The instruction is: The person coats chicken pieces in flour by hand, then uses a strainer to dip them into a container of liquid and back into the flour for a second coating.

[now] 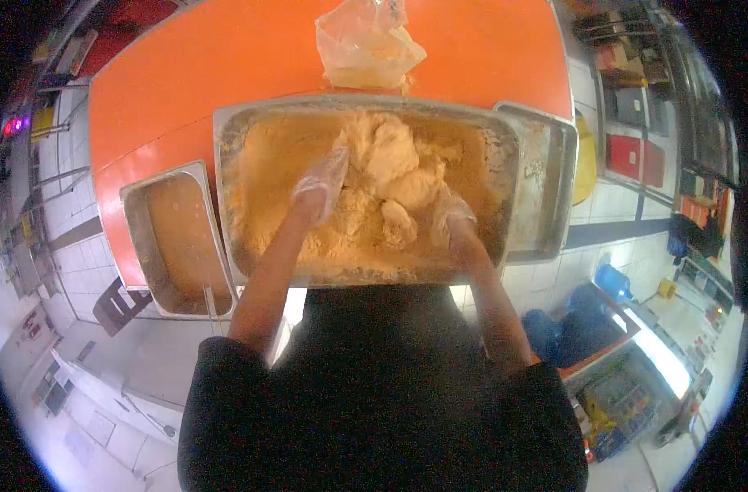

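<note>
Head view: left hand and right hand in tray among floured lumps, fingers' spread unclear, right rim near.

A commercial food-prep kitchen: a large steel pan of floury breading mix and smaller steel pans sit on an orange tabletop, above white floor tiles and a stocked display fridge.

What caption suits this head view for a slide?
Gloved left hand and right hand press into floured lumps in a large metal tray on an orange table.
</note>
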